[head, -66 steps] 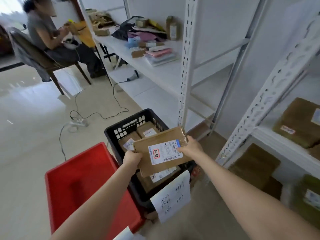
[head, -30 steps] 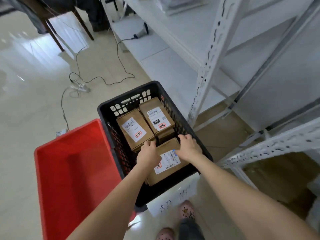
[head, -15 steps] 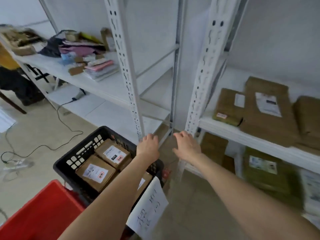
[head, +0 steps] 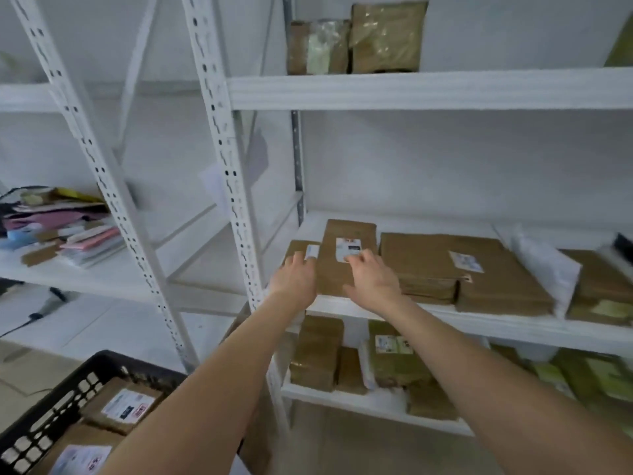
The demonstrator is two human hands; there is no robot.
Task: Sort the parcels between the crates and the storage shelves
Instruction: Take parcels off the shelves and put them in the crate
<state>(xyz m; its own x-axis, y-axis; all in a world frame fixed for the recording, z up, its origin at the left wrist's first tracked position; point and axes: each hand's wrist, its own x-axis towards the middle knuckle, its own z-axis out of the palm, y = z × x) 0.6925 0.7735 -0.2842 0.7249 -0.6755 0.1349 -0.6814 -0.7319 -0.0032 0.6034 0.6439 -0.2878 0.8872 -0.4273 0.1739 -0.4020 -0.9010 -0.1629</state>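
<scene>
1. White steel storage shelves [head: 428, 89] fill the view. Brown parcels sit on the top, middle and lower boards of the right-hand bay.
2. A black crate [head: 68, 382] stands at the lower left, in front of the shelves, with labelled cardboard parcels [head: 123, 409] lying flat inside it.
3. A wide flat parcel [head: 445, 265] lies on the middle board [head: 479, 323], on top of other brown packets, right of both hands.
4. A long narrow parcel [head: 346, 234] with a white label lies on the same board, just left of the wide one.
5. The right hand [head: 373, 281] reaches over the near half of the long parcel. Its fingers are spread and nearly straight, grasping nothing. Blur hides whether they touch it.
6. The left hand [head: 295, 281] reaches beside it, fingers relaxed, released.
7. A small labelled parcel [head: 296, 248] lies at the left end of the middle board, against the long parcel and partly under the left fingertips.
</scene>
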